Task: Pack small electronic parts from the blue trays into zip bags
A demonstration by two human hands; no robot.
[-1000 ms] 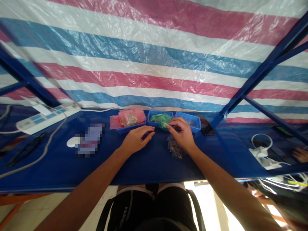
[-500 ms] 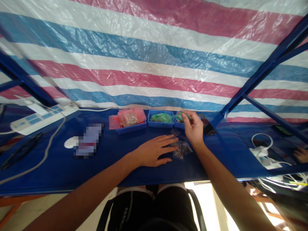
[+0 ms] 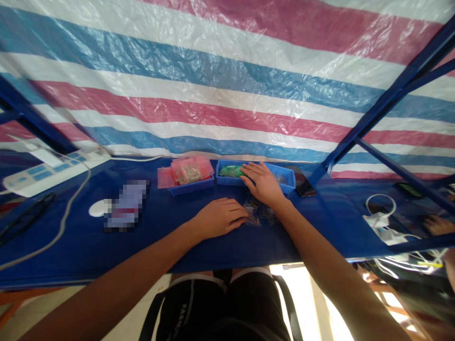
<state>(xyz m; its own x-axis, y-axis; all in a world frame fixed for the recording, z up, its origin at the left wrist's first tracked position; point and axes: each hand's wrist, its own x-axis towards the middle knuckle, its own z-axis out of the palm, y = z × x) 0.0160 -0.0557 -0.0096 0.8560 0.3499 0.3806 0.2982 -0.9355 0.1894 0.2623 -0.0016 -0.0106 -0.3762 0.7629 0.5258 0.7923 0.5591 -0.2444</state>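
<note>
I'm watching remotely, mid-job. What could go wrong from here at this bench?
The loose clear plastic bags lie on the blue table covering beside the left hand, so a careless sweep might scatter them. The right hand presses over the blue plastic trays, which might tip toward the black smartphone. Pink plastic bags overhanging their tray could slide off.

Blue plastic tray (image 3: 227, 182) w/ crumpled green plastic bags (image 3: 230, 171) at its L end, rest of tray mostly hidden. Small clear packets (image 3: 256, 213) w/ dark contents lie flat, loosely overlapped, on table just in front of tray, approx. centre.
</note>
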